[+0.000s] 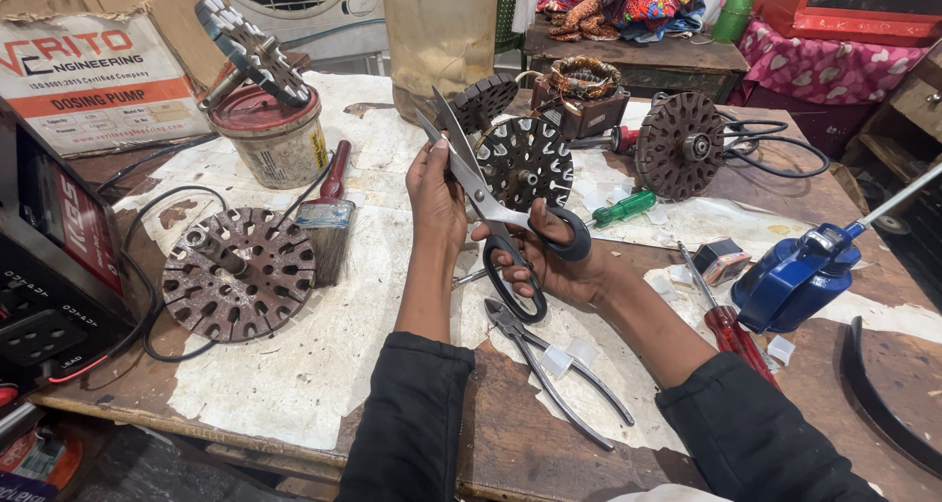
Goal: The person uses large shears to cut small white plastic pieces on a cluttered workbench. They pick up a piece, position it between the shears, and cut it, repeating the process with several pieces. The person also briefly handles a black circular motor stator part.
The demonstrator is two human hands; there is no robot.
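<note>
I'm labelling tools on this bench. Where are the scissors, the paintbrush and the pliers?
scissors [488, 206]: head view, on the pivot where the blades cross.
paintbrush [329, 235]: head view, on the bristles.
pliers [549, 365]: head view, on the handles.

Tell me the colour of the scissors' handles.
Black; the scissors show best in the head view, held in the right hand.

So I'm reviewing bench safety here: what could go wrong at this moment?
The scissors are open, and the left hand holds a bare blade, so closing the right hand could nick those fingers. The pliers lie just under the forearms and could be knocked away. The brush rests near the rusty stator disc, easily snagged.
</note>
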